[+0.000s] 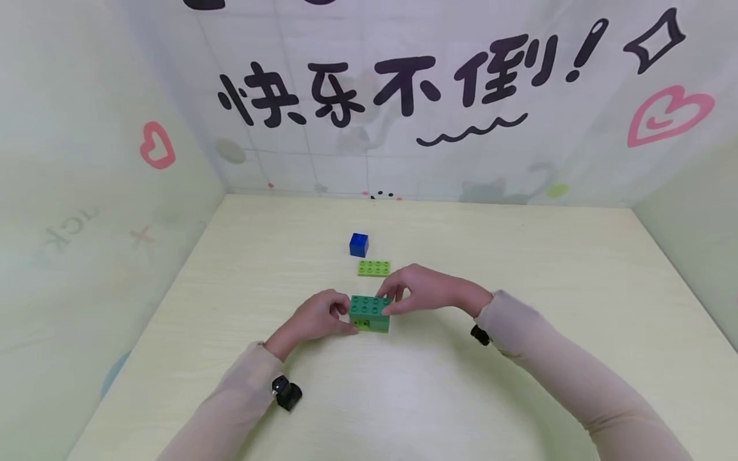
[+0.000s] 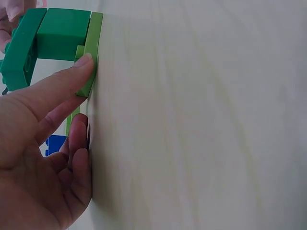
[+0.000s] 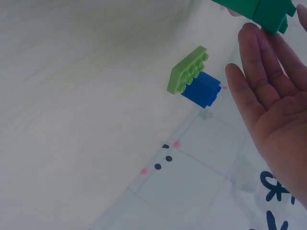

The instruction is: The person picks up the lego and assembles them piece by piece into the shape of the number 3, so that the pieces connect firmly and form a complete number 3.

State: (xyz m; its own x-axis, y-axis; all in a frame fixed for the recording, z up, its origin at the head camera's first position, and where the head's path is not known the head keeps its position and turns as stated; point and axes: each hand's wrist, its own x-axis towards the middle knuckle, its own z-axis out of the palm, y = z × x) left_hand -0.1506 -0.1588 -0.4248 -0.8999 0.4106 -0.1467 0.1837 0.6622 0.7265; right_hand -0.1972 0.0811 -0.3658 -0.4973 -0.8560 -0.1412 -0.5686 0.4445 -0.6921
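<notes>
A small block stack stands on the table in front of me. Its top is a long dark green brick (image 1: 366, 310), resting on a shorter green brick (image 2: 63, 34) at one end, with a light green plate (image 2: 94, 38) at the bottom. Beneath the top brick's left part is an open gap with bare studs. My left hand (image 1: 319, 315) pinches the bottom plate at its left end, thumb in front; its other fingers curl near the table. From the right, my right hand (image 1: 422, 288) grips the top brick between thumb and fingers; its lower fingers look fairly straight in the right wrist view.
Behind the stack lies a loose light green plate (image 1: 374, 268), studs up. A blue brick (image 1: 359, 244) stands just beyond it. A printed white backdrop (image 1: 403, 166) rises at the table's far edge, with pale walls on both sides.
</notes>
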